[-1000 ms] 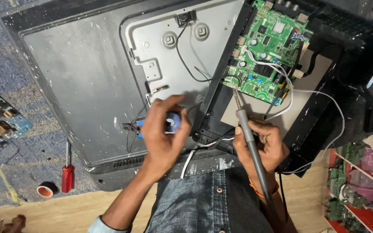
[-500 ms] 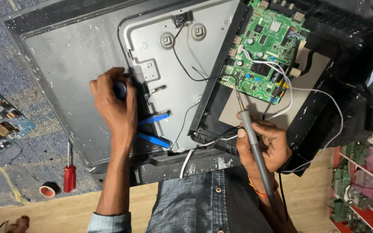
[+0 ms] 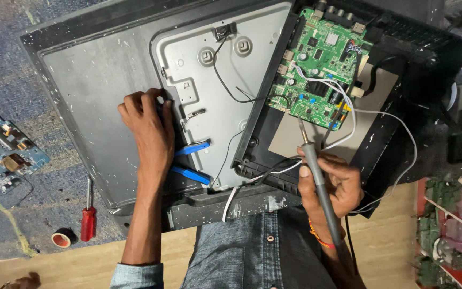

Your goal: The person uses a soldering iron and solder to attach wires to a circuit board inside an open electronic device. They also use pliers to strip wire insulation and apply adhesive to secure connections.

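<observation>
Right hand (image 3: 331, 184) sits at about five o'clock in the view, its fingers wrapped tight round a grey soldering iron (image 3: 319, 179). That iron is a slim grey wand with a narrow metal tip; the tip points toward twelve o'clock and ends just below the lower edge of the green circuit board (image 3: 319, 67), whether touching it I cannot tell. Its dark cord leaves the handle's rear end at the wrist, past an orange wristband (image 3: 319, 238).

Left hand (image 3: 148, 128) lies near nine o'clock of the middle, knuckles up and fingers curled together, pressed on the rim of the pale metal backplate (image 3: 215, 101) of an opened flat television (image 3: 102, 107). What it pinches, if anything, is hidden under the fingers. Just at its four o'clock lie two blue handles of a plier-like tool (image 3: 191, 160), spread apart on the plate.

The green board sits at one o'clock, studded with small black chips, silver connectors and round capacitors, framed by the black plastic back cover (image 3: 413, 53). White wires (image 3: 380, 115) loop from it toward three and five o'clock; a thin black wire (image 3: 223, 80) runs across the backplate.

Toward eight o'clock, on blue-grey carpet (image 3: 6, 69), lie a red-handled screwdriver (image 3: 88, 214), a roll of black tape (image 3: 63, 237) and, at nine o'clock, a blue circuit board (image 3: 4, 152).
</observation>
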